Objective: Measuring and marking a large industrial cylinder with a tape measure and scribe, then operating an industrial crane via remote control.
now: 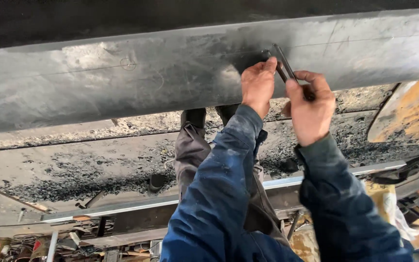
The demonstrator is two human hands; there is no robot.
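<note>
Right hand [311,109] clamped round thin dark metal tool [283,63]; left hand [258,85] pinches its tip, steadying it against grey rubber sheet [122,82] beside scribed line.

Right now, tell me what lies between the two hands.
In the head view, a thin dark metal tool runs between the left hand and right hand, its tip against the grey steel beam.
</note>
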